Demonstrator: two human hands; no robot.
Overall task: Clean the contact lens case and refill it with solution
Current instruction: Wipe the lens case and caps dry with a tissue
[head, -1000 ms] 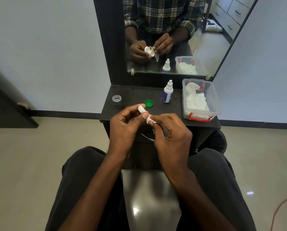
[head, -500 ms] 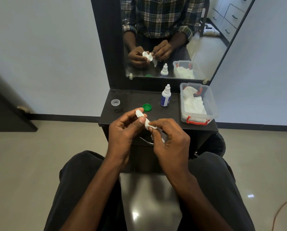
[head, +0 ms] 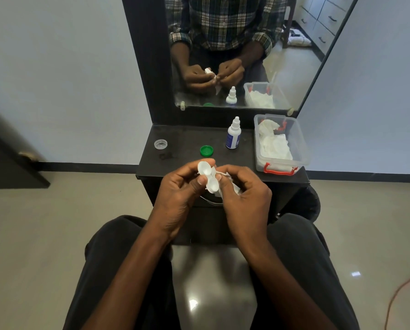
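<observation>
My left hand (head: 179,194) pinches the white two-cup contact lens case (head: 207,177) by its middle, with both round cups facing me. My right hand (head: 244,198) holds a crumpled white tissue (head: 230,183) against the case's right side. Both hands hover just in front of the dark shelf (head: 187,144). On the shelf stand a white solution bottle (head: 233,136) with a blue label, a green cap (head: 206,150) and a clear cap (head: 161,144).
A clear plastic box (head: 304,148) with red latches holds white tissues at the shelf's right end. A mirror (head: 294,67) behind the shelf reflects my hands. My knees in dark trousers flank the cabinet below.
The case has been turned so its two cups face me. The tissue in my right hand has shifted to the case's right side.
</observation>
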